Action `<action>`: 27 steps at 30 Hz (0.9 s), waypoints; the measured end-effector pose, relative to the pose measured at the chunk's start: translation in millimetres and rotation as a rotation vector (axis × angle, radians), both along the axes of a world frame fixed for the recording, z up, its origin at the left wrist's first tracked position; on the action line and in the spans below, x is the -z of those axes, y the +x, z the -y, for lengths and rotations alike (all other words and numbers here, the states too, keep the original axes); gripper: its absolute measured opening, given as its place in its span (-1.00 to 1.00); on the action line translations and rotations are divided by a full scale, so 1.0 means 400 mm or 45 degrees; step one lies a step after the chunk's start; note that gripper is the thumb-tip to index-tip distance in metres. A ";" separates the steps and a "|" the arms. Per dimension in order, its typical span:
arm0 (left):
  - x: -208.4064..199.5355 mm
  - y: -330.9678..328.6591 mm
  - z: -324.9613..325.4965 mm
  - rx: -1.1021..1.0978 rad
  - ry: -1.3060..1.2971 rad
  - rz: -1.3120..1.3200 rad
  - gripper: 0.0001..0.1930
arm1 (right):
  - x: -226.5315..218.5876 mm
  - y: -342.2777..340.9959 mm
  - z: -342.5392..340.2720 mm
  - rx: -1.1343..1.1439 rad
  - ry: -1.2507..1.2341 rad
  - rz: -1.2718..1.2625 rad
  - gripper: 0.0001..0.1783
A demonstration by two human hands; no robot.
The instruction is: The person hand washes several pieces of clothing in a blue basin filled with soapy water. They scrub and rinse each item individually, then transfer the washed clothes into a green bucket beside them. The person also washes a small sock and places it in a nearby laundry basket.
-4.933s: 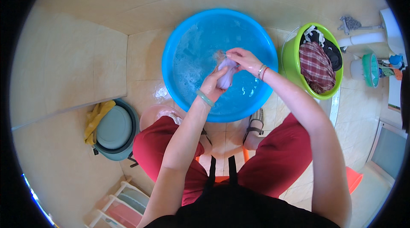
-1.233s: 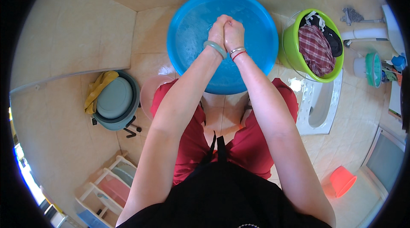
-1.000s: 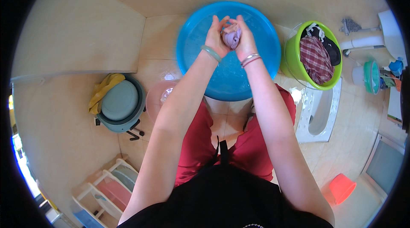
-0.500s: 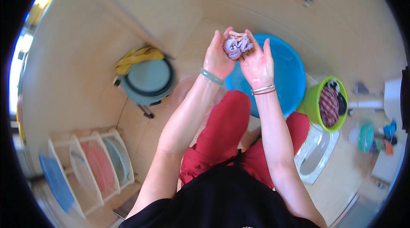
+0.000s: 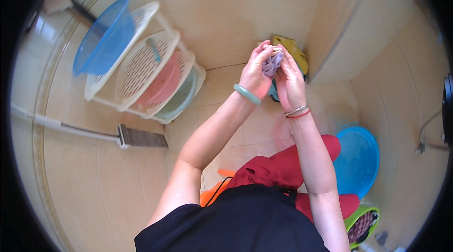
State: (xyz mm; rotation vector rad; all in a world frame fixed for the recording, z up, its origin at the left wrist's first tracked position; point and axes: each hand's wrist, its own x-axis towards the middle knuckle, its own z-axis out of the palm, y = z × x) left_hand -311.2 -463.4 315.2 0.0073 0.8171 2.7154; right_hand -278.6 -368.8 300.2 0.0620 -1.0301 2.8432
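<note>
A bunched lilac cloth (image 5: 272, 65) with a pale pinkish part at its top is held up between my two hands. My left hand (image 5: 256, 74) closes round its left side, fingers curled over the top. On the other side my right hand (image 5: 291, 85) presses against it, fingers pointing up and bent inward. Most of the cloth is covered by my fingers, so its exact kind cannot be made out. Behind my hands in the picture are a yellow cloth (image 5: 296, 55) and a bit of a teal stool (image 5: 273, 92).
A white rack (image 5: 173, 40) at the left bears a blue basin (image 5: 106, 42), a pink basin (image 5: 163, 84) and a greenish one. Below it is a flat grey mop (image 5: 146, 138). At the right stand a large blue tub (image 5: 359, 157) and a green bucket (image 5: 352, 222) with clothes.
My view has swung left toward the rack, and the tub has moved to the right edge. My hands, cupped palms-up under the cloth before, now close round it from both sides.
</note>
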 end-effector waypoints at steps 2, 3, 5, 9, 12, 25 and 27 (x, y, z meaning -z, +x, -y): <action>0.007 -0.018 0.124 -0.033 -0.019 0.009 -0.71 | -0.014 -0.036 0.104 -0.080 0.146 0.010 -0.57; -0.007 -0.016 0.174 -0.034 0.030 0.046 -0.76 | -0.025 -0.049 0.149 -0.028 0.367 0.024 -0.54; -0.039 0.003 0.280 0.004 0.139 -0.010 -0.84 | -0.045 -0.058 0.233 -0.064 0.479 0.046 -0.54; -0.153 0.051 0.470 -0.146 0.199 -0.006 -0.82 | -0.148 -0.060 0.396 -0.252 0.542 -0.012 -0.60; -0.176 0.077 0.582 -0.211 0.172 -0.121 -0.81 | -0.184 -0.073 0.506 -0.358 0.590 -0.075 -0.64; -0.397 0.079 0.913 -0.540 0.054 -0.338 -0.83 | -0.391 -0.133 0.780 -0.929 0.244 -0.366 -0.29; -0.443 0.058 0.956 -0.659 0.066 -0.322 -0.81 | -0.420 -0.172 0.816 -0.950 0.194 -0.445 -0.11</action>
